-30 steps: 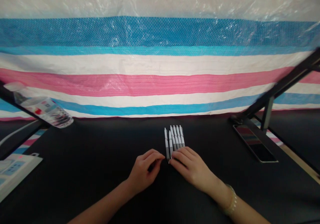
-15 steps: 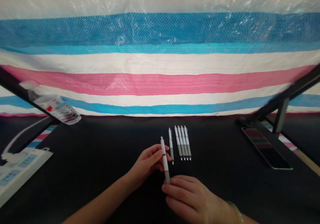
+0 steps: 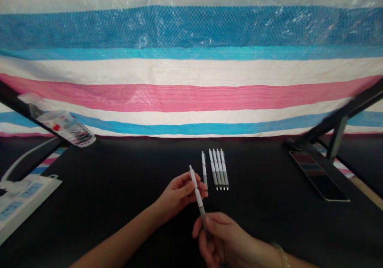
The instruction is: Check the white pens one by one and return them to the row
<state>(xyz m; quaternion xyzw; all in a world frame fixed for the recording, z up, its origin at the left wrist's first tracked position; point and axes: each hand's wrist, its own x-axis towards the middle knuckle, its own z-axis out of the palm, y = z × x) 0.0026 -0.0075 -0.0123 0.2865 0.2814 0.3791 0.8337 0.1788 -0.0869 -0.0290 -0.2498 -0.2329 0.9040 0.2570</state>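
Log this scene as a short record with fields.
Left hand: holds a white-and-grey pen by its white part
Right hand: grips that pen's grey part
On black table: four white-and-grey pens side by side, one lone pen to their left
Far left: clear plastic bottle, white power strip
Far right: black rectangular phone

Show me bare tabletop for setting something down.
Bare: between the four-pen row and the phone; between the power strip and the left grip. Crowded: the centre, where that and the right grip hold a pen near the lone pen.
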